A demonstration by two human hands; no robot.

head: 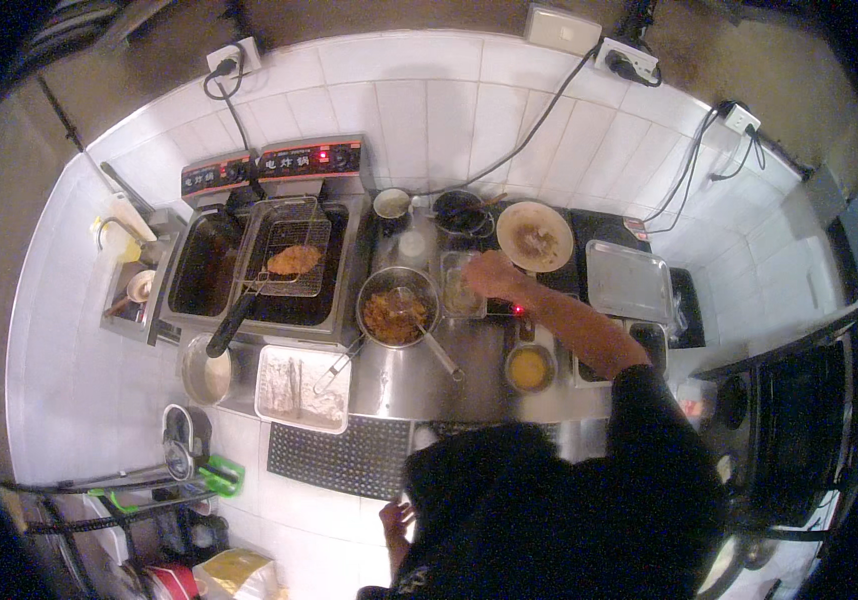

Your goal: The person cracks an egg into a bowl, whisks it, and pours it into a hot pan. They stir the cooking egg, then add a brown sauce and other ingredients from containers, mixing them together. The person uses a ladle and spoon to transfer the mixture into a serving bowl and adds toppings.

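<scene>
My right hand (497, 275) reaches over a clear rectangular container (462, 298) on the steel counter. Its fingers point down and are blurred, so whether they grip anything is hidden. Low beside my dark-clothed body hangs my left hand (397, 516), fingers loosely bent and slightly apart, with nothing visible in it. Left of the container is a metal bowl (369, 335) of brown crumbly food (381, 318), with a long-handled strainer (440, 352) resting in it. A pale bowl (553, 213) with brown residue stands behind my right wrist. Nearer me is a small pan of yellow liquid (529, 368).
At left, a twin electric fryer (351, 262) carries a wire basket (309, 217) with a browned fried piece (294, 260); its black handle (232, 324) juts forward. A white-dusted tray (279, 412) overhangs the counter edge. A metal tray (627, 277) lies at right. Power cords (541, 124) cross the tiled wall.
</scene>
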